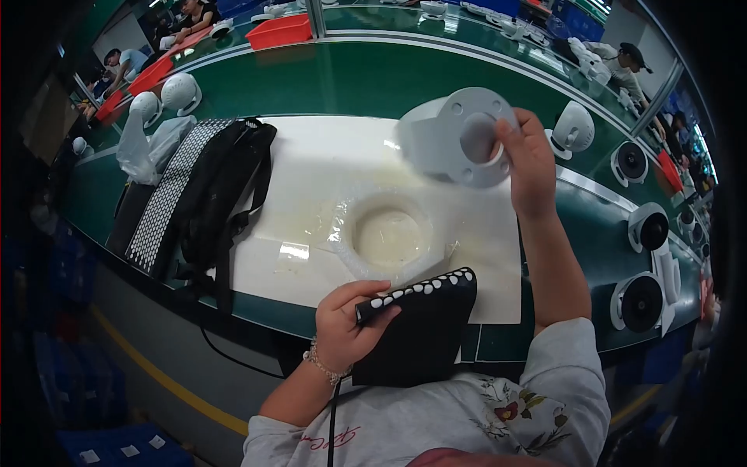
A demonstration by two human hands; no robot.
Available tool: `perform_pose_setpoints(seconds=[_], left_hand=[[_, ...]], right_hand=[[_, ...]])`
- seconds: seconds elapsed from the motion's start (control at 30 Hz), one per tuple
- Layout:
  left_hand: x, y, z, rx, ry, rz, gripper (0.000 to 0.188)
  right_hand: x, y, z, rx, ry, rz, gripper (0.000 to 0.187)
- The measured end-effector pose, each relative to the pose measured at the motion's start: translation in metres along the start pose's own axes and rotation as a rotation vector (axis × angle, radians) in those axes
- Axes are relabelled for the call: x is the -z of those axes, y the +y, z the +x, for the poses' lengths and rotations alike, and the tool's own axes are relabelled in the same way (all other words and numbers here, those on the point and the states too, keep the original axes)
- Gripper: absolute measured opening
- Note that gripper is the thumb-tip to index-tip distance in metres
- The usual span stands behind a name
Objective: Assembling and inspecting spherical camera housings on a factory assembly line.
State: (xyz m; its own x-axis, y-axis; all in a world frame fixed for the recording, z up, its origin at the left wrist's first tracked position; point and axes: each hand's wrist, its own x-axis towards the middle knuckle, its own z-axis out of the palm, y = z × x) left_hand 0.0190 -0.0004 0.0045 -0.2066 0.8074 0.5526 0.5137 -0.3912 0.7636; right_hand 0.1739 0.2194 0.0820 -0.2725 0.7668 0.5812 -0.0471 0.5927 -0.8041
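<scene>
In my right hand (533, 159) is a white plastic housing (424, 144), raised above the far right of the white work sheet. Its round base faces me, with a large central hole and several small round recesses; my thumb is at the rim of the hole. My left hand (342, 323) pinches the edge of a black sheet (420, 331) close to my body. White oval dots line the sheet's bent upper edge. Between the two hands, a ring-shaped holder (342, 233) wrapped in clear plastic film lies on the white work sheet (299, 156).
A stack of black sheets with white dots (167, 198) lies at the left, beside a clear plastic bag (140, 148). White rounded housings (574, 128) and round black-faced units (640, 302) stand along the right. Farther off are a red bin (278, 31) and several people.
</scene>
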Motion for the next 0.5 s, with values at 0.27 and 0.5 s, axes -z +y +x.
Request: perform_pose_setpoints(seconds=[0.27, 0.5], left_hand=[[-0.002, 0.002, 0.001, 0.069, 0.055, -0.056, 0.017], [-0.003, -0.004, -0.003, 0.179, 0.141, -0.211, 0.017]], right_hand=[[-0.032, -0.032, -0.062, -0.617, -0.329, 0.357, 0.031], [-0.002, -0.020, -0.114, -0.403, -0.547, 0.421, 0.050]])
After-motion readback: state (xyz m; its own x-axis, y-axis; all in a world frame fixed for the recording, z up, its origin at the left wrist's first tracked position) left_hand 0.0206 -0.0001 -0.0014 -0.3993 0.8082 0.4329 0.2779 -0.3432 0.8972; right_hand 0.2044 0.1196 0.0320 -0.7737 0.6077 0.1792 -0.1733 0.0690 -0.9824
